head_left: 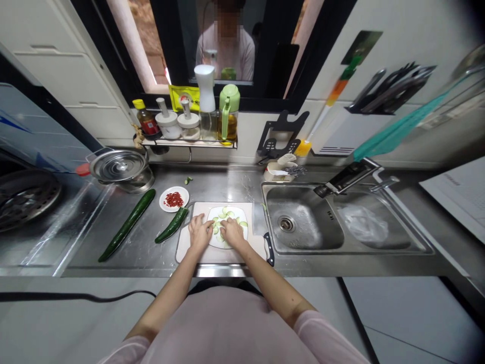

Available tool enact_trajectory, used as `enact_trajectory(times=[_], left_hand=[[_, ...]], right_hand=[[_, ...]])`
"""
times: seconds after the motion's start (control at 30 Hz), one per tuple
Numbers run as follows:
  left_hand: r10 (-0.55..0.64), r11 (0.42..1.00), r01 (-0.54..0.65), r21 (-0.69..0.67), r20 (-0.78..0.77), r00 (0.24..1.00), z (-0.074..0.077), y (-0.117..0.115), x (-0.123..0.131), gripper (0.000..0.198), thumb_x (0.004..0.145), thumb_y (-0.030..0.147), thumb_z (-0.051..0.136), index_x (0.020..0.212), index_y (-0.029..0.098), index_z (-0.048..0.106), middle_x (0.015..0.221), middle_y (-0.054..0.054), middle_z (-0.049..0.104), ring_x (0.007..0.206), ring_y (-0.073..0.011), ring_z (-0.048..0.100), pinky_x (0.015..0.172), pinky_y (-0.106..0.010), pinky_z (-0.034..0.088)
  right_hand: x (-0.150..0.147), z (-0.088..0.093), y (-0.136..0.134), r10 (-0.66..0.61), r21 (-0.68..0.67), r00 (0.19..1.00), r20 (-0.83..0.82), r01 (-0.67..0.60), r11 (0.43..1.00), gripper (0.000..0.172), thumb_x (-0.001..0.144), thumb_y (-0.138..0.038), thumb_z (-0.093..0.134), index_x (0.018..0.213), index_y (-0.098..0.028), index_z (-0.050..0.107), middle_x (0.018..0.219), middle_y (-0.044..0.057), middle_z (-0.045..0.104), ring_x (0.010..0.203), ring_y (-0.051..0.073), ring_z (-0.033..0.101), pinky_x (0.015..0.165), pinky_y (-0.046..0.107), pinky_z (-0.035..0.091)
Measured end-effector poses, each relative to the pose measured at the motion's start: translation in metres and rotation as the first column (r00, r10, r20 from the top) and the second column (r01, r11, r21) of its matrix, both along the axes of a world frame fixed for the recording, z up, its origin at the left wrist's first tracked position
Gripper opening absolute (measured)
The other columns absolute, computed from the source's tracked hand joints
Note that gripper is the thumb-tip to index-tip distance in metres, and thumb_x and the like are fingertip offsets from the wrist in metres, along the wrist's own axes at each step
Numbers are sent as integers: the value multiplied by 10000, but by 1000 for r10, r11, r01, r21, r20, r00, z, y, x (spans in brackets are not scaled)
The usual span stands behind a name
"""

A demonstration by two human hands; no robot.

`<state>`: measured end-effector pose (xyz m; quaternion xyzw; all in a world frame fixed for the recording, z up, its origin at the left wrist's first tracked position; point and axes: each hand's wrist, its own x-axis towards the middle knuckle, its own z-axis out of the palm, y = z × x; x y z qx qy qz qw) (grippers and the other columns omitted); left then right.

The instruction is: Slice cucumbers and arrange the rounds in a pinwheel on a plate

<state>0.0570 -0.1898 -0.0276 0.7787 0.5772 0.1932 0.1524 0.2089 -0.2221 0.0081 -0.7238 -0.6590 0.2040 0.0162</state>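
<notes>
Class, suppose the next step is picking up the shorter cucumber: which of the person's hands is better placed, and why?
Probably the left hand: it is nearer the shorter cucumber, while the right hand is over the white plate, with the left hand in between.

The light is moderate and rather cool, and it makes a bright glare on the steel counter (215,184) and smaller shines along the sink (308,251). Daylight appears at the sides of the window (166,30), whose dark glass gives a dim reflection (206,50) of a person, with a pixelated patch over it. The wide lens bends straight lines toward the edges, and the upper right corner becomes almost black. The left hand (200,232) and right hand (233,234) are evenly lit, but fine detail is soft.
</notes>
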Motion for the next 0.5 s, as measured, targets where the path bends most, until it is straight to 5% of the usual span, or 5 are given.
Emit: enact_trajectory(times=[0.5], left_hand=[[-1, 1000, -1, 27, 70, 998, 4, -5, 3, 163, 824, 289, 601, 889, 273, 750, 1244, -76, 551, 1212, -291, 400, 1035, -475, 328]], right_hand=[[4, 2, -4, 21, 2, 1000, 22, -21, 1000, 311, 957, -291, 396, 1110, -227, 659, 1122, 96, 588, 1053, 214, 503, 790, 283, 393]])
